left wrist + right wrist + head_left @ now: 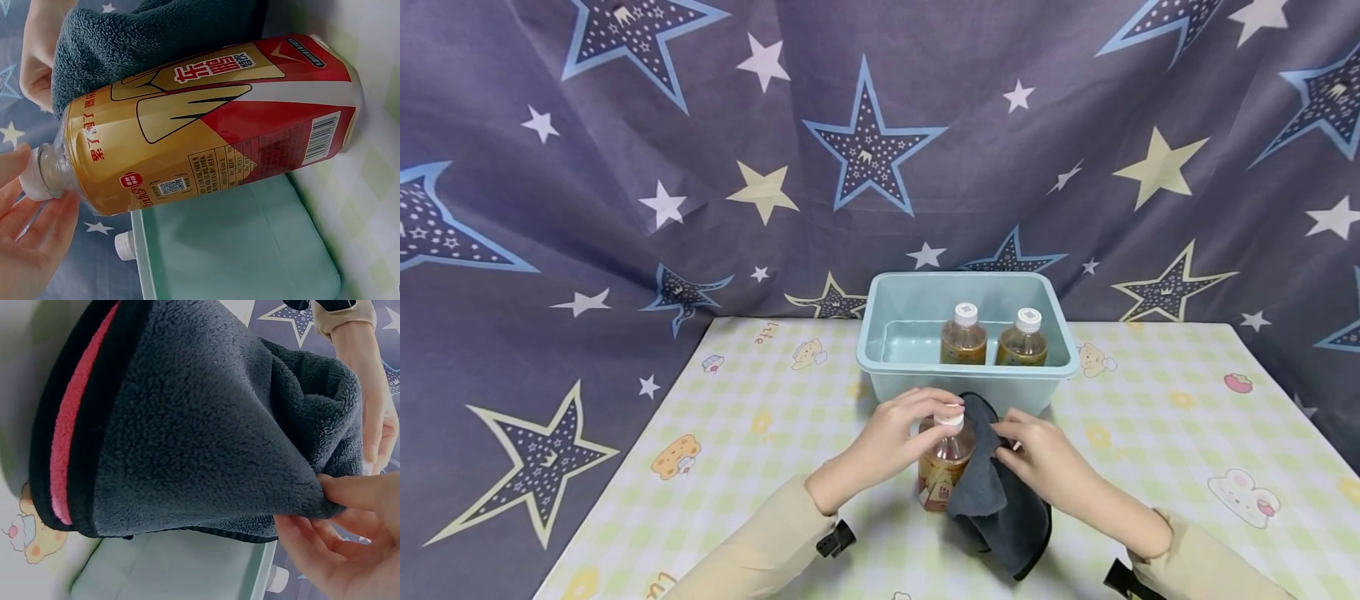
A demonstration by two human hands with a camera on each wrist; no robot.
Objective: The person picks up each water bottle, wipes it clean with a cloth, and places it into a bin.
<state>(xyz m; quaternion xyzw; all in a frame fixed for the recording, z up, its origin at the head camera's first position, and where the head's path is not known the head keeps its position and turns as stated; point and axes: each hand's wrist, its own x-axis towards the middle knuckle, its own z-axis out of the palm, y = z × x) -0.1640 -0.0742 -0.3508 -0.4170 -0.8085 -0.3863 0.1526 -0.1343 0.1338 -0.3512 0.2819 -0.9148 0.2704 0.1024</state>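
Note:
A drink bottle point(206, 131) with a white cap and a gold and red label stands upright on the table, in front of the blue bin. My left hand point(901, 433) grips its white cap point(39, 175) between thumb and fingers. Against the bottle's right side hangs a dark grey cloth point(1000, 500), whose lower part spreads toward the table. My right hand point(1043, 457) pinches the cloth's upper part between thumb and fingers. In the right wrist view the cloth point(206, 425) shows a black edging and a strip of red, and it hides the bottle.
The light blue bin point(962, 382) stands at the table's back edge, right behind the bottle. Inside, on its right side, are two capped bottles point(964, 337). A checked cloth with cartoon prints covers the table point(775, 467). A starry curtain point(700, 125) hangs behind.

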